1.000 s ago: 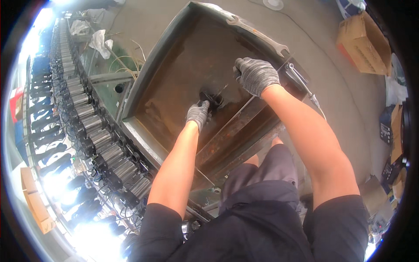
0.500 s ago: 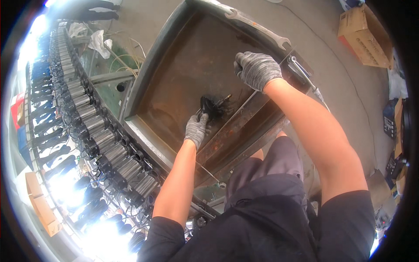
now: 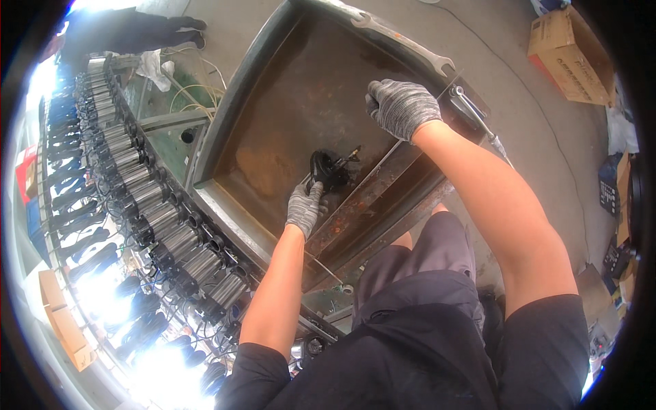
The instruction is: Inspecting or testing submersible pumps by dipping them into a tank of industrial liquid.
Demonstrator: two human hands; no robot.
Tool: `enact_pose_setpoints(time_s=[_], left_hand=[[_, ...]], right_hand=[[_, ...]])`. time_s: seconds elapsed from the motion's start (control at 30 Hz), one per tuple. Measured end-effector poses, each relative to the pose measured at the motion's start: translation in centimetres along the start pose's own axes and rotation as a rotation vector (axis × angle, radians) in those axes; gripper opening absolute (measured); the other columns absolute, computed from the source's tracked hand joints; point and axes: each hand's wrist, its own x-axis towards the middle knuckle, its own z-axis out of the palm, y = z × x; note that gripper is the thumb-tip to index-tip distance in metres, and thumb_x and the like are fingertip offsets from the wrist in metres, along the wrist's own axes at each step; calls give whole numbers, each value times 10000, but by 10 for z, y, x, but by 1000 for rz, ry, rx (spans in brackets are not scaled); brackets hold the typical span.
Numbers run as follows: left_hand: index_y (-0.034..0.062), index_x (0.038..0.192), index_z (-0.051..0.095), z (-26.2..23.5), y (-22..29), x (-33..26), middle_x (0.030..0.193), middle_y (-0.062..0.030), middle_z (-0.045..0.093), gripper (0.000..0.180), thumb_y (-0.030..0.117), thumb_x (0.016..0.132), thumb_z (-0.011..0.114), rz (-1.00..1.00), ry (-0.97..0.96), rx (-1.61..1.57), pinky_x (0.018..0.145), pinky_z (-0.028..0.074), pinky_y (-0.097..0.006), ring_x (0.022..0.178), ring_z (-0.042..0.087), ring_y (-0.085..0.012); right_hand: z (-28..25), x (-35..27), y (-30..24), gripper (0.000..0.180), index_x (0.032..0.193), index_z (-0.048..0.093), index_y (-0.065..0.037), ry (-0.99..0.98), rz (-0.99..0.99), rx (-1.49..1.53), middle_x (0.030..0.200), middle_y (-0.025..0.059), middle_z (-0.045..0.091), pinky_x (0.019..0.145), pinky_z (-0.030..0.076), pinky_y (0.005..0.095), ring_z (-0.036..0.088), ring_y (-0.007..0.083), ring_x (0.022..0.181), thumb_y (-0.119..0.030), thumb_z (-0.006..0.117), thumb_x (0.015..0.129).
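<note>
My left hand (image 3: 305,207), in a grey knit glove, grips a black rounded part (image 3: 326,171) with a brass-tipped fitting on its right side. The part is over the brown floor of a rusty metal tray (image 3: 236,205), which looks wet. My right hand (image 3: 402,109), gloved alike, is closed in a fist above the tray's right side. Whatever its fingers hold, if anything, is hidden. Beside that fist, a large open-end wrench (image 3: 403,44) lies along the tray's far right rim. A metal tool with a rod-like shaft (image 3: 476,117) rests at the right corner.
A long row of metal cylinders with black fittings and cables (image 3: 164,222) runs along the left. Beyond it at far left is an open cardboard box (image 3: 65,318). Another cardboard box (image 3: 574,58) sits on the floor at upper right. A person in dark clothing (image 3: 130,31) is at upper left.
The black part in my left hand has turned slightly, and its blurred, spiky outline is now rounder and clearer. My right fist has barely moved. The person at upper left has shifted into fuller view.
</note>
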Motion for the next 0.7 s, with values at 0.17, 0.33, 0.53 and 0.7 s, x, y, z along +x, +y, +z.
enact_pose_setpoints(time_s=[0.17, 0.33, 0.53, 0.7], left_hand=[[31, 1177, 561, -1, 2, 1, 787, -101, 686, 355, 351, 1043, 634, 0, -10, 7, 476, 491, -286, 522, 622, -147], [32, 1171, 563, -1, 0, 3, 766, -97, 682, 369, 367, 1037, 642, -31, -1, 46, 475, 485, -286, 515, 618, -145], [22, 1154, 571, 0, 0, 0, 765, -91, 681, 377, 374, 1038, 640, -9, -14, 42, 482, 488, -290, 517, 618, -143], [22, 1169, 581, 2, 5, -4, 761, -79, 679, 372, 360, 1032, 652, -2, 9, 34, 480, 489, -282, 521, 612, -129]], right_hand=[[4, 0, 2, 249, 1037, 691, -88, 30, -3, 8, 1035, 151, 725, 873, 557, 481, 699, 366, 976, -307, 582, 992], [4, 0, 2, 257, 1041, 695, -88, 46, 3, -1, 1034, 152, 727, 873, 558, 479, 700, 367, 971, -312, 579, 993], [0, 0, -2, 214, 1086, 697, -113, 20, 24, -31, 1063, 137, 747, 884, 567, 473, 715, 346, 1012, -261, 629, 947], [-1, -1, 0, 226, 1086, 697, -108, 22, -6, -13, 1059, 143, 746, 885, 567, 472, 715, 347, 1013, -274, 620, 952]])
